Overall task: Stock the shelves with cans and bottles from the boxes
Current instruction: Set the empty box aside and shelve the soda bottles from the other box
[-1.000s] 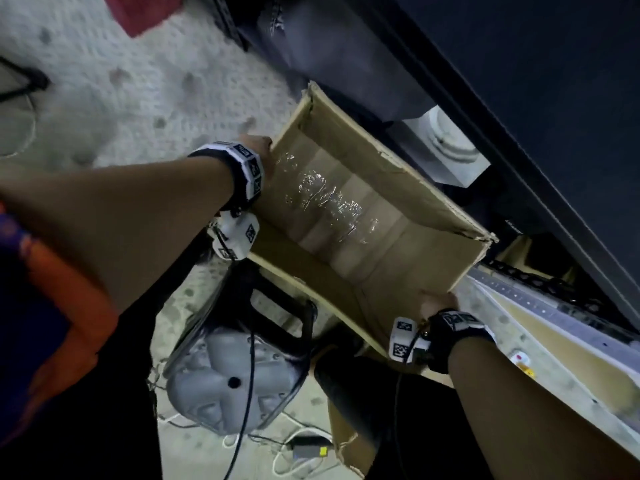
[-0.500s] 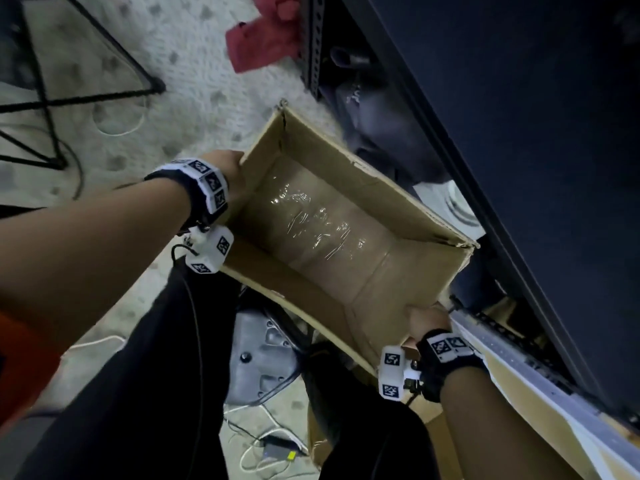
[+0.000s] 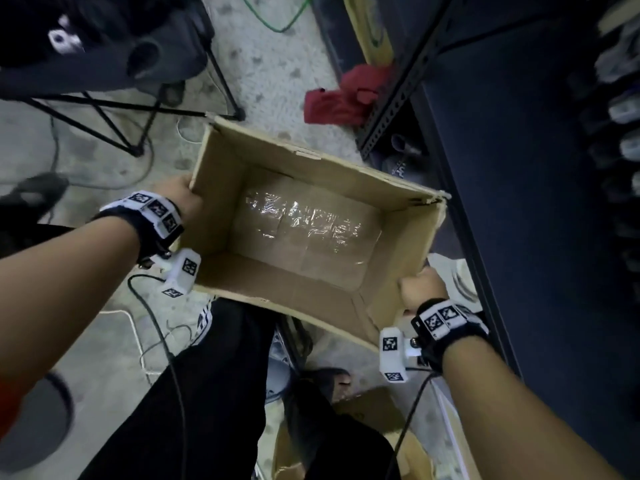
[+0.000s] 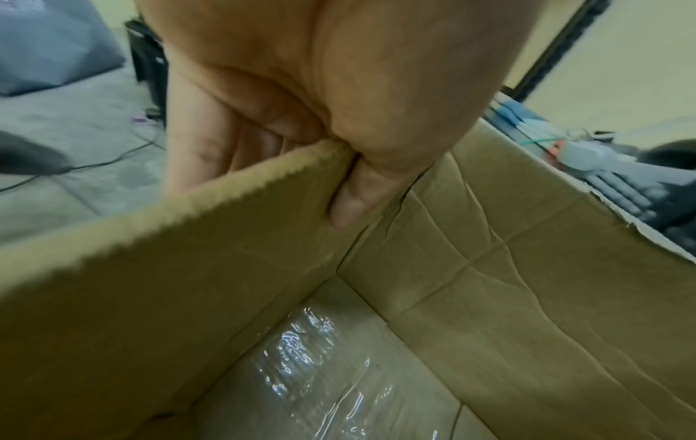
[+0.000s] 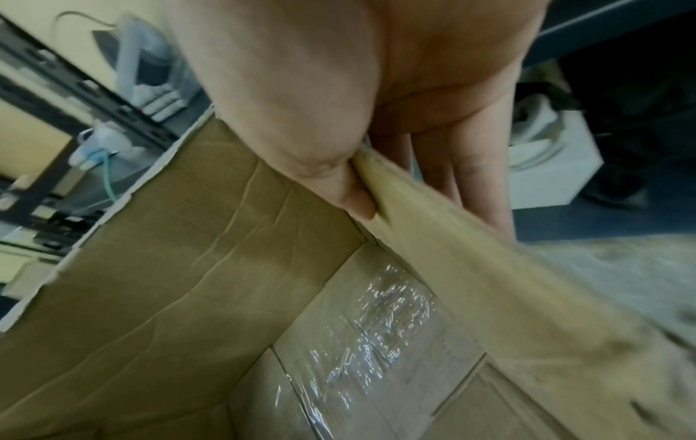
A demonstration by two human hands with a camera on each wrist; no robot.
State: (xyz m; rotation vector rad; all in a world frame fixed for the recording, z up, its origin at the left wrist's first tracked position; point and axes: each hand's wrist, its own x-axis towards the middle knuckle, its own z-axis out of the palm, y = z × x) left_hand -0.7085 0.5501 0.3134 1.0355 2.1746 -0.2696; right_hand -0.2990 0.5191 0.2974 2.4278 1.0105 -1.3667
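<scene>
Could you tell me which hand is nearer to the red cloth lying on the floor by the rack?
Left. The left hand grips the cardboard box at the end towards the red cloth; the right hand grips the opposite end, farther from it.

One open cardboard box [image 3: 221,188] is held up, with one strip of clear tape [image 3: 304,220] along its bottom. Two hands grip it: the left hand [image 3: 180,199] and the right hand [image 3: 420,289]. One red cloth [image 3: 346,97] lies on the floor. One green cable [image 3: 273,26] shows. A second piece of cardboard [image 3: 374,407] lies below.
</scene>
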